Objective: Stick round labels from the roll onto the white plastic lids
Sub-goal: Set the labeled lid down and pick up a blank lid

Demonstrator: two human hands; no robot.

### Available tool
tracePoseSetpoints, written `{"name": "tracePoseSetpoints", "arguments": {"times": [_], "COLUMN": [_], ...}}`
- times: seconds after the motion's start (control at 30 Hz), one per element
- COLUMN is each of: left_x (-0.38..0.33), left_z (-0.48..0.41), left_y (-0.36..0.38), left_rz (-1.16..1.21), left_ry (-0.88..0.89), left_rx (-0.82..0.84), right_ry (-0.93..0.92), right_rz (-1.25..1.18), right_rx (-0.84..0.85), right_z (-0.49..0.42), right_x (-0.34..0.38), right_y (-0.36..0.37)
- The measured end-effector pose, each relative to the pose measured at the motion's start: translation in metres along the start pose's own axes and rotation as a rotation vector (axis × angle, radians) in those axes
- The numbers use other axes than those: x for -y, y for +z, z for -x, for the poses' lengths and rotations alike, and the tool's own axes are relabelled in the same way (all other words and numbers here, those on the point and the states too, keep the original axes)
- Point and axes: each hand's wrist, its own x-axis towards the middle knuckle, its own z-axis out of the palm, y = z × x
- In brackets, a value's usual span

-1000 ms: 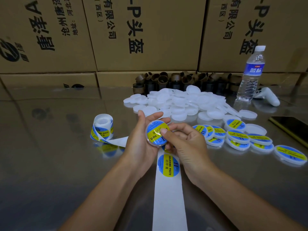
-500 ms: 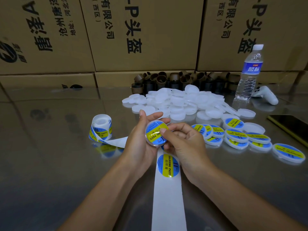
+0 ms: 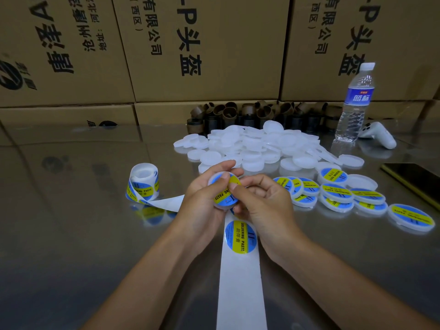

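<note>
White lid (image 3: 225,203) faces camera — stripe (image 3: 220,196) diagonal, left hand (image 3: 202,201), right hand (image 3: 264,202) gripping

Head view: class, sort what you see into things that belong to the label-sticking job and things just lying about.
Belongs to the job: held lid, label roll, backing strip, next label, plain lids pile, labelled lids.
Lying about: water bottle, white controller, phone, cardboard tubes, cartons.
</note>
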Motion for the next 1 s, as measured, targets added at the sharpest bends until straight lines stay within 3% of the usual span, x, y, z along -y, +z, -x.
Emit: {"name": "tracePoseSetpoints", "arguments": {"times": [0.2,0.53,0.73,0.87,1.0], "left_x": [0.002,0.000,0.001,-0.001,-0.002], "left_z": [0.000,0.003,0.002,0.001,0.001], "left_y": [-0.001,0.003,0.004,0.001,-0.001], "left_rz": [0.005,0.025,0.100,0.138,0.153], "left_ry": [0.005,0.014,-0.009,-0.033,-0.085], "left_rx": [0.054,0.059,0.059,0.070,0.115], "right_ry": [-0.073,-0.383,-0.427,-0.340,-0.133], "right_rz": [0.071,0.618,0.832,0.744,0.389], "right_rx": [-0.016,-0.028,-0.051,-0.100,0.009], "right_z": [-0.001,-0.001,-0.001,-0.006,-0.010], "right_x": [-0.001,-0.004,-0.005,-0.003,0.004], "right_y": [-0.001,-0.005,-0.007,-0.010,-0.011]}}
